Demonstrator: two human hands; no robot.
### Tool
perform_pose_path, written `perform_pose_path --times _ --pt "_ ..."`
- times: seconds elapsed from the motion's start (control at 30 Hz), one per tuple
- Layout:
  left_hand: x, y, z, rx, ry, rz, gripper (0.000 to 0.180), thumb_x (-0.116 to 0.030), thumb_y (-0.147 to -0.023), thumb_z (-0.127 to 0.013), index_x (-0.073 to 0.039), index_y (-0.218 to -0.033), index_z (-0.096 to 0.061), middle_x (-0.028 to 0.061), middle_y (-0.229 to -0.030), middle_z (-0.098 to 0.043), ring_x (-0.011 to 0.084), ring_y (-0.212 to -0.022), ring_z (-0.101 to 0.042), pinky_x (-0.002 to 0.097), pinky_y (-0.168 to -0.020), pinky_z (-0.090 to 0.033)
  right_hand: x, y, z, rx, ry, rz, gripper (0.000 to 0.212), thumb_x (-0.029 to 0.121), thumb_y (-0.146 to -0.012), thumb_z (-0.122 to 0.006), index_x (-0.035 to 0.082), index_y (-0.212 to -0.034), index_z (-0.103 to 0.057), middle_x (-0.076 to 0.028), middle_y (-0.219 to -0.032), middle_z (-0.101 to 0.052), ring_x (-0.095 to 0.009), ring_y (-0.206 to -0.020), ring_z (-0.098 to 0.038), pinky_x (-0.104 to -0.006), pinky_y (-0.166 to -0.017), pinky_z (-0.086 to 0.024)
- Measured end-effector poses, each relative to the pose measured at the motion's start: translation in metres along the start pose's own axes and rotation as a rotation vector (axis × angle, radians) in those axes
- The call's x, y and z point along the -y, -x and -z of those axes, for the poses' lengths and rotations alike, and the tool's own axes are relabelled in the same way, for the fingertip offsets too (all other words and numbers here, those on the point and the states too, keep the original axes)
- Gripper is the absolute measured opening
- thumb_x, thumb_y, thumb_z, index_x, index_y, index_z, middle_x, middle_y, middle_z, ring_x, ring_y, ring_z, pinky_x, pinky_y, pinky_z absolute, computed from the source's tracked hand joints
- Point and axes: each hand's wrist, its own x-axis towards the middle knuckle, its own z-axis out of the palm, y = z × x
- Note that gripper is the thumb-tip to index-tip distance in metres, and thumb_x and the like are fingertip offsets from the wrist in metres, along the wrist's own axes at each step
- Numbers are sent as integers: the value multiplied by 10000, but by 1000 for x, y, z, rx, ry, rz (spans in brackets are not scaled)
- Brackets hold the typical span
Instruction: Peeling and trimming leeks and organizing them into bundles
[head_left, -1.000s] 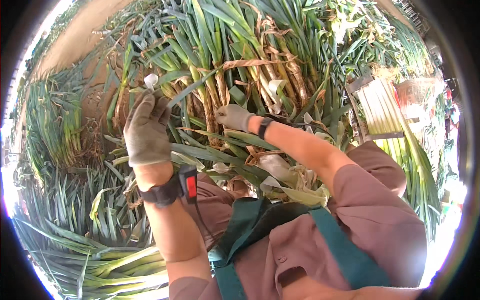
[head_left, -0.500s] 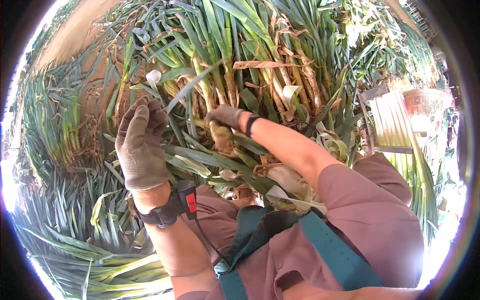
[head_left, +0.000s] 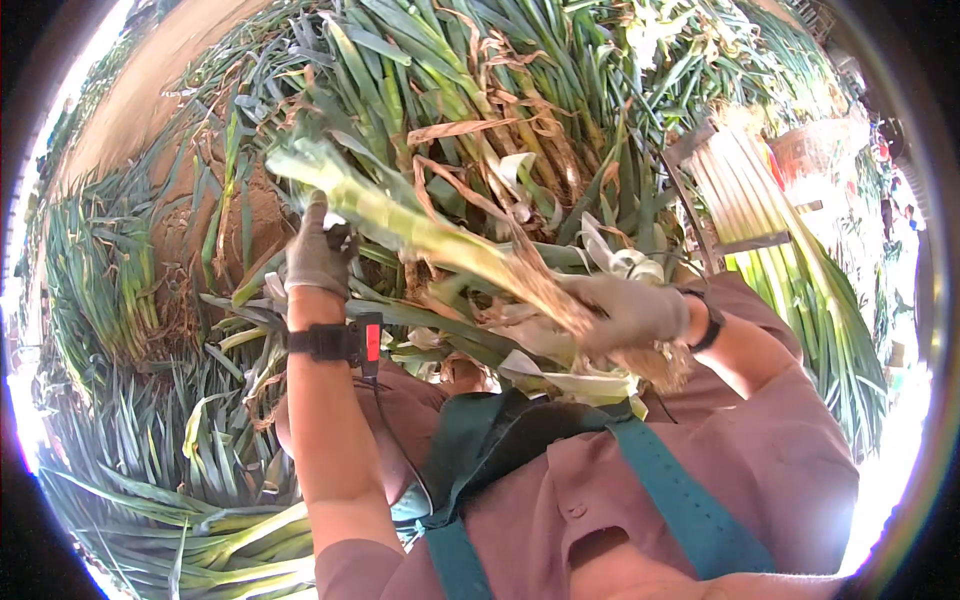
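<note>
My right hand (head_left: 635, 308), in a grey-green work glove, grips a large green onion (head_left: 425, 232) near its root end. The stalk slants up to the left, blurred by motion, and pale tan roots hang below the hand. My left hand (head_left: 322, 258), gloved too, is beside the stalk's leafy end. Its thumb points up and its fingers are partly bent, apart from the thumb. Whether it touches the stalk is hard to tell. A pile of unpeeled green onions (head_left: 540, 145) with dry brown leaves lies beyond my hands. Peeled white sheaths (head_left: 625, 260) curl near my right hand.
On the right, pale peeled green onions (head_left: 748, 185) rest in a metal rack (head_left: 700, 215), their leaves hanging toward me. Behind it stands a basket (head_left: 825, 155). More green onions (head_left: 110, 270) stand at left beside bare soil (head_left: 190, 225); others (head_left: 240, 555) lie at lower left.
My right hand has come out of the pile, back toward me and to the right, lifting a green onion. My left hand has shifted slightly right. The loose leaf beside it no longer shows.
</note>
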Motion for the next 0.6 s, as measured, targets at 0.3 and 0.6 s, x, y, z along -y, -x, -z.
perform_pose_path --times 0.3,0.6 --pt "-65 139 -173 339 -2 10 279 -130 -884 -675 11 -1120 -629 91 -939 -683 198 -742 -669 316 -611 -541 -94 63 -37 -304 753 -26 498 310 -826 -748 4 -1159 -541 -215 -921 -683 -397 -851 -670 -453 -731 -527" --pt "-33 166 -190 412 33 14 276 -59 -829 -623 59 -1079 -621 88 -858 -618 211 -742 -591 347 -683 -514 -23 -24 -13 -689 -158 361 532 342 -814 -795 -11 -1152 -586 -157 -904 -685 -245 -813 -665 -379 -767 -518"
